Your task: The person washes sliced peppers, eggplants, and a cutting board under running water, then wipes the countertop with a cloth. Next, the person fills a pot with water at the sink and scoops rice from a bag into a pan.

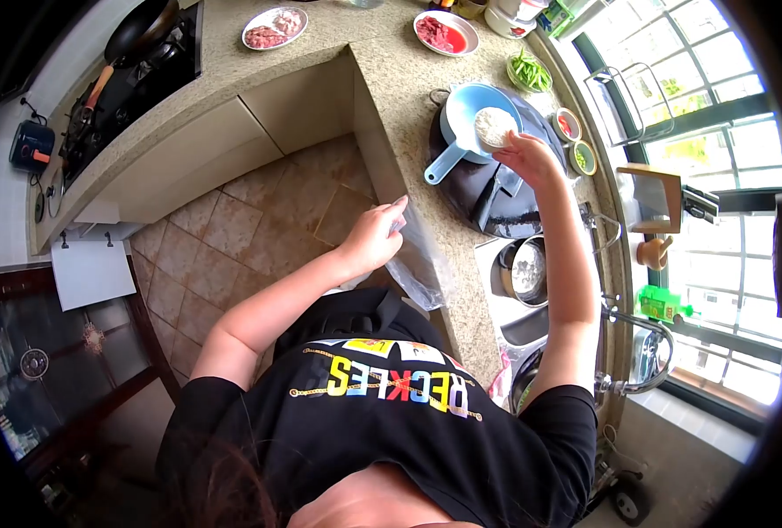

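My right hand (532, 161) is closed on the rim of a small bowl of white powder (494, 127). That bowl is over a light blue pan-shaped container with a handle (446, 165), which stands on a dark round board (452, 189). A cleaver (495, 195) lies on the board beside the container. My left hand (376, 236), fingers closed, holds a clear plastic bag (420, 255) that hangs down by the counter edge.
Plates of raw meat (274, 29) and red meat (446, 34) stand on the far counter. Green peppers (530, 70) and two small bowls sit near the window. A metal pot (525, 267) is at the sink, beside the tap (655, 356). A wok (140, 31) is far left.
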Demonstrator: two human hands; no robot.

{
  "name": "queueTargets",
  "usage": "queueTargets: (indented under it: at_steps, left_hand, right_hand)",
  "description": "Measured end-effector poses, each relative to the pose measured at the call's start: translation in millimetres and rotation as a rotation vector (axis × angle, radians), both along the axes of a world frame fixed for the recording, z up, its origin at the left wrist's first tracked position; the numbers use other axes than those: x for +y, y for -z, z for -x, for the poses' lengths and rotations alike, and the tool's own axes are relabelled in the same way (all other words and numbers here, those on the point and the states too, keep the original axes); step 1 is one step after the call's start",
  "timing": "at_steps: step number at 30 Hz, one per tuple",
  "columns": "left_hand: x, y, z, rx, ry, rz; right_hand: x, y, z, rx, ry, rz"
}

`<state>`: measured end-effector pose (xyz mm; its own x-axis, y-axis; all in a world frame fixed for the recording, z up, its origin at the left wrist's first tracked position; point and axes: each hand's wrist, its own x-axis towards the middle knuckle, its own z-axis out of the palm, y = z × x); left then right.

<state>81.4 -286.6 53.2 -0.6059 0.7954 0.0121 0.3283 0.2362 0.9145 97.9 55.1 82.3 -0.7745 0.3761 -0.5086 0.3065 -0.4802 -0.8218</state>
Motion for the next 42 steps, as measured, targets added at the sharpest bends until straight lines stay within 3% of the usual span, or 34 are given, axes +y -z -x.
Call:
queueTargets:
  at_steps: [2, 5, 6, 8, 9, 10, 12, 15, 20, 26, 28, 29, 32, 33, 38, 42]
  left_hand:
    - [-3, -1, 1, -0.016, -0.020, 0.005]
    - [-6, -1, 3, -0.043, -0.024, 0.027]
    - [-6, 4, 3, -0.022, -0.031, 0.009]
    - [-8, 6, 1, -0.006, -0.046, -0.006]
    - [-9, 6, 1, -0.014, -0.040, 0.000]
    - [-9, 5, 2, -0.022, -0.033, 0.004]
    - [-11, 7, 2, -0.002, -0.031, -0.001]
    - [-11, 10, 3, 0.031, -0.023, -0.028]
    - [-11, 4, 0, 0.003, -0.002, -0.038]
    - [-11, 10, 2, -0.009, -0.002, -0.007]
    - [-11, 4, 3, -0.018, 0.001, 0.012]
    - [-11, 2, 2, -0.024, 0.004, 0.019]
    - [-12, -2, 2, -0.023, 0.015, 0.039]
    - [-12, 6, 1, 0.017, 0.011, -0.042]
    - [-13, -3, -3, -0.030, 0.012, 0.049]
    - [-9, -2, -9, 0.000, 0.045, 0.058]
  right_hand:
    - [1, 9, 16, -0.025, 0.041, -0.111]
    - [26, 50, 47, -0.333, -0.086, -0.731]
    - [-2, 30, 48, -0.405, -0.037, -1.115]
    - [-1, 49, 54, -0.341, -0.138, -1.545]
    - [-5, 62, 53, -0.258, -0.043, -1.683]
    - [-12, 49, 52, -0.270, -0.182, -1.653]
    - [-28, 46, 45, -0.158, -0.163, -1.940]
    - [-39, 32, 39, -0.170, -0.269, -1.978]
    - [-43, 33, 26, -0.092, -0.228, -1.959]
    - [-26, 52, 15, -0.024, 0.255, -1.657]
    - [-24, 46, 8, -0.136, 0.313, -1.554]
    - [-20, 42, -1, -0.155, 0.262, -1.397]
    - [-52, 8, -34, 0.203, 0.313, -0.508]
    - [-66, -3, -48, 0.221, 0.351, -0.344]
    - [-131, -21, -131, 0.277, 0.194, 0.093]
    - [-192, -5, -173, 0.192, 0.127, 0.497]
